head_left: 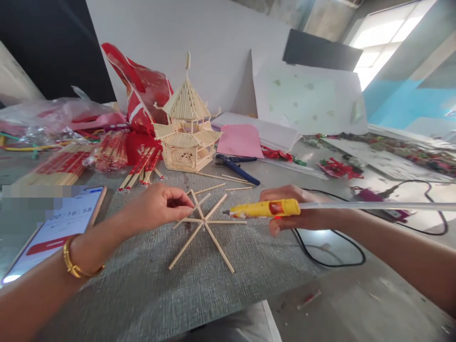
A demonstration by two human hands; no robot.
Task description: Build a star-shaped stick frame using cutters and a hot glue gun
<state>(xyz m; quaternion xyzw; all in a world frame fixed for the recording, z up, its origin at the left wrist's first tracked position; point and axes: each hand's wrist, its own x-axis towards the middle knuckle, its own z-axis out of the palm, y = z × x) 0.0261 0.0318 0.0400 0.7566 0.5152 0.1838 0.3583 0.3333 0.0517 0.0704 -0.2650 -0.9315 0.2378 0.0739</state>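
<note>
My left hand (153, 209), a gold bangle on its wrist, pinches a thin wooden stick (202, 203) that slants over a star of sticks (218, 222) lying flat on the table. The star's arms meet at one centre, and a short stick joins its upper left side. In my right hand (309, 219) is a yellow hot glue gun (263, 208), with a clear glue stick (374, 205) running out of its back. The gun's nozzle points left, a little above the star and apart from it.
Behind the star stands a wooden stick pagoda (187, 137). Blue-handled pliers (238, 168) and loose sticks (238, 189) lie near it. A phone (60, 223) showing a timer is at left, beside bundled chopsticks (142, 166). A black cable (331, 263) loops at right.
</note>
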